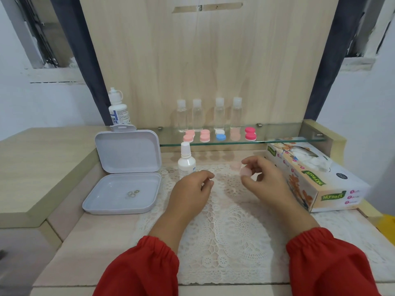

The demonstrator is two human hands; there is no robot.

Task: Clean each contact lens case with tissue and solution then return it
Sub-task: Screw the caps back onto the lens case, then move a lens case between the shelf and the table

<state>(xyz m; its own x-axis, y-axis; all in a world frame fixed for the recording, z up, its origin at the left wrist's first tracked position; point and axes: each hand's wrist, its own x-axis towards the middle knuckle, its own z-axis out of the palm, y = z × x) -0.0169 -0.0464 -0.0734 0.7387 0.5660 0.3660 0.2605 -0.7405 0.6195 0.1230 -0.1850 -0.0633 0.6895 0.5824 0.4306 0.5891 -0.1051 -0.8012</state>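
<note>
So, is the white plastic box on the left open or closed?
Open. The box's lid stands up behind its tray, and a few small rings lie inside the tray.

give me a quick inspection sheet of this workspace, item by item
surface: beige desk top with a white lace mat under the hands
job's things: five lens cases in a row on the glass shelf; small solution bottle upright on the mat; tissue box at right
clutter: open white box holding small rings; larger bottle behind it; four clear bottles on the shelf
hands: right hand pinches a pale pink cap or case piece; left hand loosely curled, apparently holding nothing
cables: nothing seen
surroundings: wooden back panel, dark curtains, white walls
</note>
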